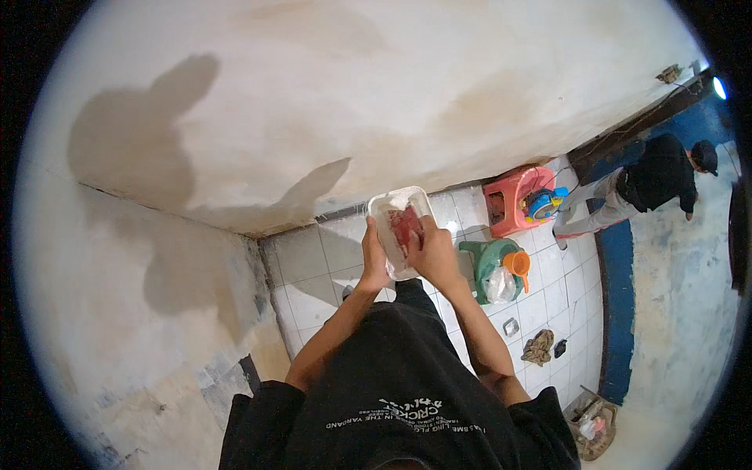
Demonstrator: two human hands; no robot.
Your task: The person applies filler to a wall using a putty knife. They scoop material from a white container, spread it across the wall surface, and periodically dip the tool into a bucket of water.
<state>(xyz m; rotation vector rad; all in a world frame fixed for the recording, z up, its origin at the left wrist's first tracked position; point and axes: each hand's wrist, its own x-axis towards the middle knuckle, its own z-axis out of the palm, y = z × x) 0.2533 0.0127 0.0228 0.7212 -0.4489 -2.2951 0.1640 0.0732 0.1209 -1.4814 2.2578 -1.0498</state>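
Note:
A shallow white rectangular tray is held up in front of me, over the tiled floor. My left hand is closed around its left side, with the thumb along the rim. Inside the tray lies a soft-looking red piece with pale patches; whether it is cloth or something else I cannot make out. My right hand reaches in over the right rim, its fingers bent onto the red piece and partly hiding it.
A stained pale wall rises close ahead. To the right stand a pink stool and a green stool carrying an orange dipper and a plastic bag. A crumpled cloth lies on the floor. Another person stands far right.

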